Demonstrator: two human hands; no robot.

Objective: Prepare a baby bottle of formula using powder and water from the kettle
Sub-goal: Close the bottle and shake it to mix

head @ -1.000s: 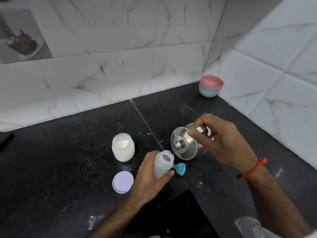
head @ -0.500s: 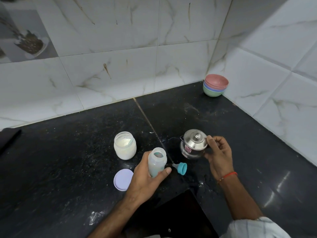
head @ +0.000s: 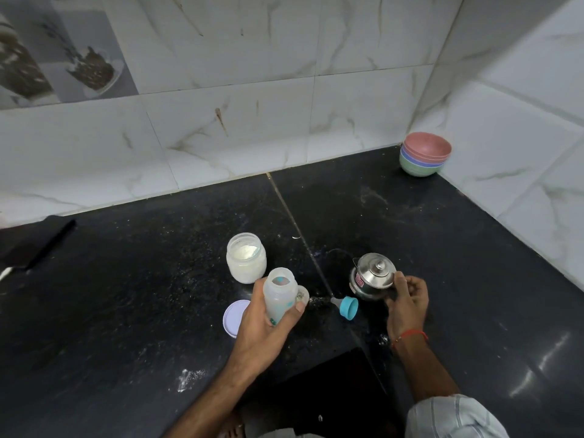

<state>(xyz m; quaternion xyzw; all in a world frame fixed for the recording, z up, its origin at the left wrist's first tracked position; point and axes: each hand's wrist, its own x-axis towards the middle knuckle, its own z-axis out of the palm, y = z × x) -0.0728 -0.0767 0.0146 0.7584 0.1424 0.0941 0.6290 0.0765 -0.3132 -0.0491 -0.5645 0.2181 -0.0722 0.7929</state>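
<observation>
My left hand (head: 264, 331) grips an open translucent baby bottle (head: 279, 294), held upright just above the black counter (head: 142, 311). Behind it stands an open jar of white powder (head: 246, 257), and its lavender lid (head: 232, 317) lies flat beside my wrist. A small steel kettle (head: 373, 276) stands upright on the counter to the right. My right hand (head: 407, 303) is curled at the kettle's near side where the handle is, thumb against the lid's rim. Between the hands, the teal nipple ring (head: 347, 308) lies on its side.
A stack of coloured bowls (head: 425, 154) sits in the far right corner against the tiled walls. A dark cutout (head: 331, 396) breaks the counter's near edge between my arms. A black object (head: 47, 245) lies at far left. Powder specks dot the counter.
The kettle, tipped up beside the bottle a second ago, now stands upright on the counter with my right hand still at it. My left hand kept hold of the bottle.
</observation>
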